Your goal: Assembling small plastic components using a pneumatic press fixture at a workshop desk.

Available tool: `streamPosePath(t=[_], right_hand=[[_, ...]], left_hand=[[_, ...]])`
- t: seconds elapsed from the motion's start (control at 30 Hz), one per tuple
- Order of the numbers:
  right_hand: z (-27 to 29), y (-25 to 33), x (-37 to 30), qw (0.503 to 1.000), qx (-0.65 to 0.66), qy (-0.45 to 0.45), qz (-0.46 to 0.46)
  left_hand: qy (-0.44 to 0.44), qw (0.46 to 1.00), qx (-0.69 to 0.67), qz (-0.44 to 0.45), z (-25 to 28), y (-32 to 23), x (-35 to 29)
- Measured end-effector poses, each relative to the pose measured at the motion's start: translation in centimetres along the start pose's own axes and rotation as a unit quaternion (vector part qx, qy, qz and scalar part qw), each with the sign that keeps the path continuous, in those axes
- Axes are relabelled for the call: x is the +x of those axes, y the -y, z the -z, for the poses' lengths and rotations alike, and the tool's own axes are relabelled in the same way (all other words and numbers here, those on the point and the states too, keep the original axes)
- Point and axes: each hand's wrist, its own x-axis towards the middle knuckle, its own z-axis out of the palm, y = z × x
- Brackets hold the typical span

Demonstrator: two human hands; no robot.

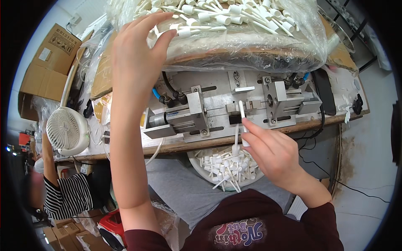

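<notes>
My left hand [140, 46] reaches over the heap of white ribbed caps with stems [222, 19] at the back. Its thumb and fingers are spread, and a capped stem [190, 31] lies just beyond their tips. Pinched in my right hand [274, 152] is a white capped stem [242, 111], its tip pointing away from me at the middle of the metal fixture [232, 107]. Just left of those fingers another white capped stem [235, 146] appears, cap downward and slightly blurred, above a tub [197, 165] of similar pieces in front of my lap.
Metal cylinder units stand left [180, 117] and right [289, 100] of the fixture, with blue and black hoses. Clear plastic sheeting [251, 52] lines the heap's tray. A white fan [67, 129] stands at the left. Beyond it, a person in a striped sleeve [73, 194] sits near cardboard boxes [50, 62].
</notes>
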Motion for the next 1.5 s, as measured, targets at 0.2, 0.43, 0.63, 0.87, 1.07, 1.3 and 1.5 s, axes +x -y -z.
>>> streamPosePath(t=[0.2, 0.43, 0.63, 0.87, 1.07, 1.3, 1.5], right_hand=[[-1.6, -0.6, 1.3, 0.996, -0.09, 0.014, 0.018], [-1.0, -0.6, 1.6, 0.995, -0.072, 0.061, -0.019], [0.9, -2.5, 5.4, 0.994, 0.097, 0.004, -0.051], [1.9, -6.0, 18.2, 0.996, -0.019, -0.089, -0.014], [-3.1, -7.3, 26.2, 0.975, -0.169, 0.142, 0.021], [-1.9, -7.1, 25.9, 0.945, -0.21, 0.251, -0.014], [0.9, -8.2, 23.1, 0.983, -0.104, 0.138, 0.07]], left_hand=[[0.168, 0.981, -0.021, 0.096, -1.1, 0.0, 1.3], [0.226, 0.962, -0.039, 0.15, 1.0, -0.4, 1.1], [0.125, 0.976, -0.113, 0.138, 4.7, -1.3, -0.8], [0.093, 0.965, -0.23, 0.084, 4.9, -7.2, -5.9], [0.101, 0.981, -0.163, 0.013, 1.4, -11.3, -12.0], [0.166, 0.983, -0.072, 0.0, -1.8, -12.0, -14.7], [0.173, 0.983, -0.065, 0.009, -2.2, -11.9, -13.9]])
